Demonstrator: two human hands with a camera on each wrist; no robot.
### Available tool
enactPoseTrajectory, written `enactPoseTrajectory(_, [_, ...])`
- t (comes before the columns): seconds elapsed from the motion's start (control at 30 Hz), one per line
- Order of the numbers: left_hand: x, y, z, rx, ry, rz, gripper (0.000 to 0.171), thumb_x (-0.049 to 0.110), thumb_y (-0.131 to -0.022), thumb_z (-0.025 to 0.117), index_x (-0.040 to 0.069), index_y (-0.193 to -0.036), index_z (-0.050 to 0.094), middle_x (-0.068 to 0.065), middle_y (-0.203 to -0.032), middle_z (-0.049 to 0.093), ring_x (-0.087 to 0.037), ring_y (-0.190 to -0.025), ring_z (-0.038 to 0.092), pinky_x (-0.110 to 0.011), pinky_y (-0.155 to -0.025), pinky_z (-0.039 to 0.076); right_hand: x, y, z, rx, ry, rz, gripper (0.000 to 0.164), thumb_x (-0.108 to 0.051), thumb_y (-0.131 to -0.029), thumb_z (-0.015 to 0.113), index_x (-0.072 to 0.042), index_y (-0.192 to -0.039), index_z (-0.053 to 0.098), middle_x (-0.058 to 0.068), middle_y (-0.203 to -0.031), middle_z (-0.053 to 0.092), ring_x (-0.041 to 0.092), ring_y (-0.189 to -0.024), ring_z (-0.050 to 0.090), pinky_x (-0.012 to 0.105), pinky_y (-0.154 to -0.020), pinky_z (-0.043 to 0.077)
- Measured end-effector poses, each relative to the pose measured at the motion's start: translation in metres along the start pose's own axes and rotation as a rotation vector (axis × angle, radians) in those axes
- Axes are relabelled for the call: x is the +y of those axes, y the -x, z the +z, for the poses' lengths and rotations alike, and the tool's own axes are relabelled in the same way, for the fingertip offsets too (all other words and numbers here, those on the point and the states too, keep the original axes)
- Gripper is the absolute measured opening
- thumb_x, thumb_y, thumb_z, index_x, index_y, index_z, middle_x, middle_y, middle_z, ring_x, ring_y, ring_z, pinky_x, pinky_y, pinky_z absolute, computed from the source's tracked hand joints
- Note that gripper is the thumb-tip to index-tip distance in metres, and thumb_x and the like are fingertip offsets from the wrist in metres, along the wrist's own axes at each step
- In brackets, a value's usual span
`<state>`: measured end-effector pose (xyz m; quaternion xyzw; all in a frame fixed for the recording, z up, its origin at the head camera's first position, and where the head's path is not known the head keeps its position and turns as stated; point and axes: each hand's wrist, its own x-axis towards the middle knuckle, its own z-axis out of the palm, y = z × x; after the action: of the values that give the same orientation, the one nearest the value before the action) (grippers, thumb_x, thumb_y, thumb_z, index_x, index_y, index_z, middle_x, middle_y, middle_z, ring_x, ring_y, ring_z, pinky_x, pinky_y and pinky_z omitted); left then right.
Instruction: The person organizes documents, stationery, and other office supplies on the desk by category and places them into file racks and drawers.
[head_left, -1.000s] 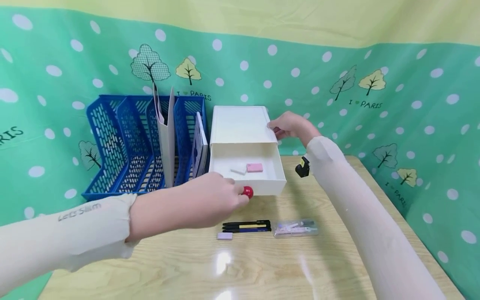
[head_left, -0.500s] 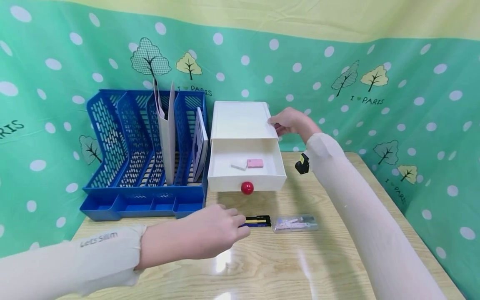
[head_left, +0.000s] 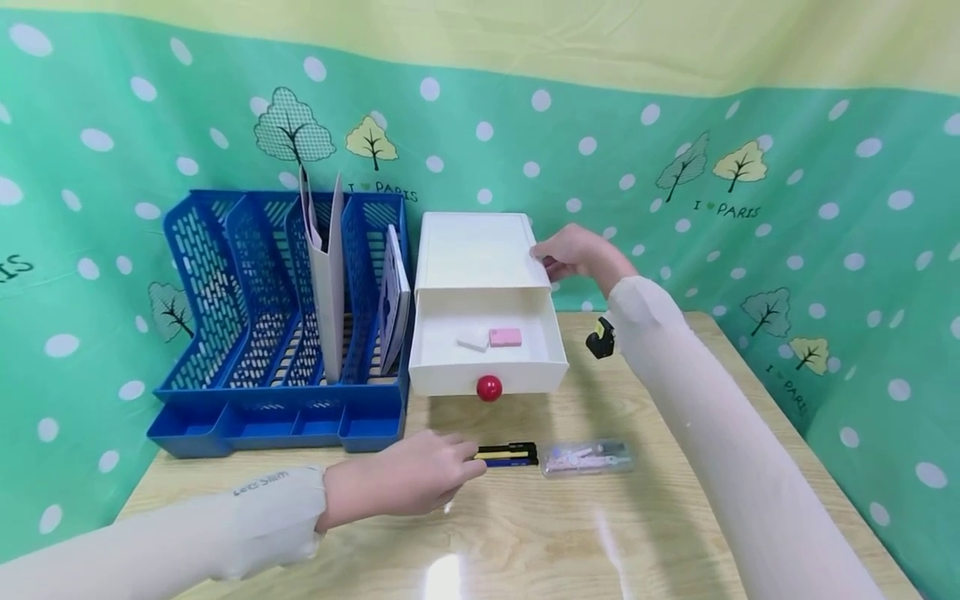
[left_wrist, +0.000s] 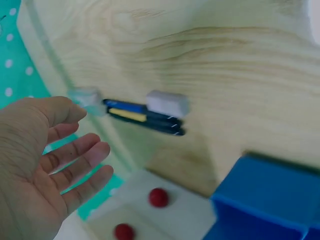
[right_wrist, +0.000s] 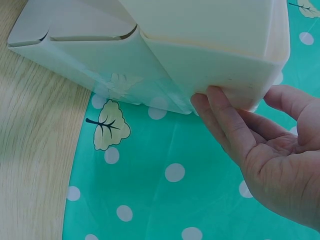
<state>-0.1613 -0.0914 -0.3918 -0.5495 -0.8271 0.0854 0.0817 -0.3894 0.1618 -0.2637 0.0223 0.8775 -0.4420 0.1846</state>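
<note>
My right hand [head_left: 576, 252] grips the edge of a white drawer box [head_left: 480, 250], fingers against its side and thumb round the edge, clearer in the right wrist view. The box's drawer [head_left: 450, 377] stands pulled out, with a red knob [head_left: 489, 387], a pink eraser [head_left: 505, 337] and a small white block [head_left: 473, 342] inside. Low over the table, my left hand [head_left: 420, 477] holds nothing; its fingers are spread and loosely bent. Near it lie several pens [head_left: 510, 454] and a pale lilac eraser [left_wrist: 168, 103], which the hand hides in the head view.
A clear case [head_left: 587, 458] of small stationery lies right of the pens. At the left stands a blue file rack [head_left: 277, 425] holding folders [head_left: 327, 308] and booklets [head_left: 393, 304]. A polka-dot curtain [head_left: 480, 150] hangs behind the wooden table [head_left: 555, 542].
My left hand has let go of the red knob and moved down toward the table beside the pens. The right hand stays on the box, and the drawer stays out.
</note>
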Motion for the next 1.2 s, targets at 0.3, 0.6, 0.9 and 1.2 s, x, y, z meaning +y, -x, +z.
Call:
enactPoseTrajectory(0.3, [-0.005,0.001,0.037,-0.058,0.094,-0.084,0.02,0.018,-0.093,0.073,0.018,-0.112,0.069,0.001,-0.104,0.071,-0.011,-0.087,0.068,-0.019,-0.061,0.052,0.001,-0.001,0.0,-0.002,0.001,0.009,0.039,-0.022,-0.105,0.056,0.004,-0.134,0.058,0.016,-0.12,0.061,0.023,-0.096,0.07,0.035,-0.094,0.059])
enactPoseTrajectory(0.6, [-0.009,0.001,0.059,-0.092,0.136,-0.123,0.013,0.019,-0.097,0.068,0.017,-0.109,0.07,0.0,-0.105,0.071,-0.013,-0.09,0.069,-0.025,-0.072,0.058,0.001,-0.001,0.001,-0.002,-0.013,0.007,0.039,-0.021,-0.105,0.056,0.004,-0.135,0.057,0.016,-0.12,0.061,0.022,-0.093,0.07,0.037,-0.097,0.057])
enactPoseTrajectory(0.9, [-0.011,0.0,0.063,-0.095,0.191,-0.13,0.015,0.017,-0.098,0.067,0.017,-0.112,0.071,-0.001,-0.109,0.071,-0.014,-0.092,0.07,-0.027,-0.078,0.059,0.001,0.0,0.0,-0.004,-0.016,0.006,0.039,-0.021,-0.105,0.056,0.004,-0.135,0.057,0.016,-0.119,0.061,0.022,-0.092,0.07,0.037,-0.097,0.058])
enactPoseTrajectory(1.2, [-0.008,0.0,0.059,-0.111,0.307,-0.151,0.011,0.016,-0.097,0.068,0.017,-0.108,0.07,0.002,-0.099,0.067,-0.01,-0.085,0.065,-0.024,-0.076,0.057,0.0,-0.001,-0.001,-0.005,-0.007,0.016,0.038,-0.022,-0.105,0.056,0.003,-0.134,0.058,0.016,-0.12,0.062,0.023,-0.094,0.07,0.036,-0.095,0.059])
